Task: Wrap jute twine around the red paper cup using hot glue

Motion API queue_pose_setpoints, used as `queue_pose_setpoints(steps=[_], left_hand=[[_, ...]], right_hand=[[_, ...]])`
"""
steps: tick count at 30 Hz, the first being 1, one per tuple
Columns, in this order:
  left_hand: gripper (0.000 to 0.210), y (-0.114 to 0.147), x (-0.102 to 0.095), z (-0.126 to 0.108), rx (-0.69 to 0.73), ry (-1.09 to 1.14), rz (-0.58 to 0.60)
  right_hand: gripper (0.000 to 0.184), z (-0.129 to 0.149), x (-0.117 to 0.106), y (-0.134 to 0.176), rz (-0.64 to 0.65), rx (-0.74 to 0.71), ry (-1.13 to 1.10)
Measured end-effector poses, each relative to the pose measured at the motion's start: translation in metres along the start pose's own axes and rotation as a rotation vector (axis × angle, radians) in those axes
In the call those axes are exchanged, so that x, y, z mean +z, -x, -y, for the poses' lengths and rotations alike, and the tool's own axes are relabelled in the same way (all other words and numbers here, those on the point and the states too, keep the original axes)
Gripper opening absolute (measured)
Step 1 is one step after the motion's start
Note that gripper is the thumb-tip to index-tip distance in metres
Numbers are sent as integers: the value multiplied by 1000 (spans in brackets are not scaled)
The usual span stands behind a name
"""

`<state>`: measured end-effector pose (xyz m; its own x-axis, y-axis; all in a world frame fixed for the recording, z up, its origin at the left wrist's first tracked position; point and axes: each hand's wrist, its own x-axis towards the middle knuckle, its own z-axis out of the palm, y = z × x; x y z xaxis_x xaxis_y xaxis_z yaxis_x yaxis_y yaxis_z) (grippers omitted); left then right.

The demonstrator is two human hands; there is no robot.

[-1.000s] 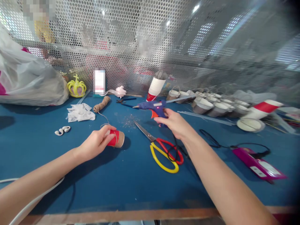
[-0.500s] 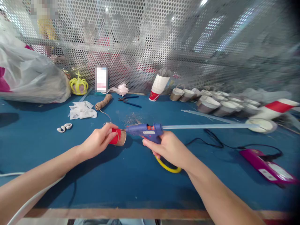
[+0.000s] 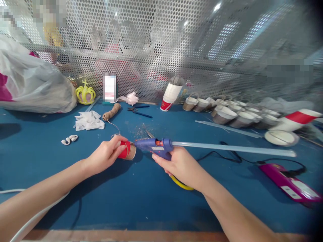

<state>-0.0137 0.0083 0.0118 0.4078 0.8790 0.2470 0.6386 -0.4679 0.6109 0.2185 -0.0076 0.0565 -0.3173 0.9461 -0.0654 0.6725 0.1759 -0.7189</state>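
My left hand [image 3: 106, 153] is closed around a red paper cup [image 3: 123, 152] lying on its side, its end toward the right wrapped in brown twine. A strand of twine runs from the cup back to a twine bundle [image 3: 111, 112]. In my right hand [image 3: 180, 163] is a blue glue gun [image 3: 153, 145], its nozzle right by the twine-wrapped part; whether it touches I cannot tell. A long clear glue stick [image 3: 234, 148] sticks out of the gun's back. Scissors with a yellow handle [image 3: 182, 183] lie partly hidden under my right hand.
Pliers [image 3: 140, 111], crumpled white paper [image 3: 88, 120] and a yellow crown-shaped basket [image 3: 85, 93] lie further back. Stacked paper cups [image 3: 171, 94] and several small twine-wrapped cups [image 3: 224, 114] stand along the mesh wall. A purple power strip [image 3: 287, 181] with a black cord sits at right.
The back of the glue gun and its glue stick have dipped, so the nozzle points slightly more upward. My left hand keeps holding the cup in about the same place.
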Motion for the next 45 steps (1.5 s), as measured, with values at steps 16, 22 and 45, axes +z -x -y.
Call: queue_pose_setpoints(steps=[16,22,45], left_hand=[[25,-1,2,1,-22,35,-1],[26,-2,2,0,-46,61,9],[31,-4,-1,-4,-140,76,-18]], right_hand=[[14,4,-1,3,-58,-102,154],[17,5,-1,7,-66,-62,201],[17,3,4,10,-91,-223,408]])
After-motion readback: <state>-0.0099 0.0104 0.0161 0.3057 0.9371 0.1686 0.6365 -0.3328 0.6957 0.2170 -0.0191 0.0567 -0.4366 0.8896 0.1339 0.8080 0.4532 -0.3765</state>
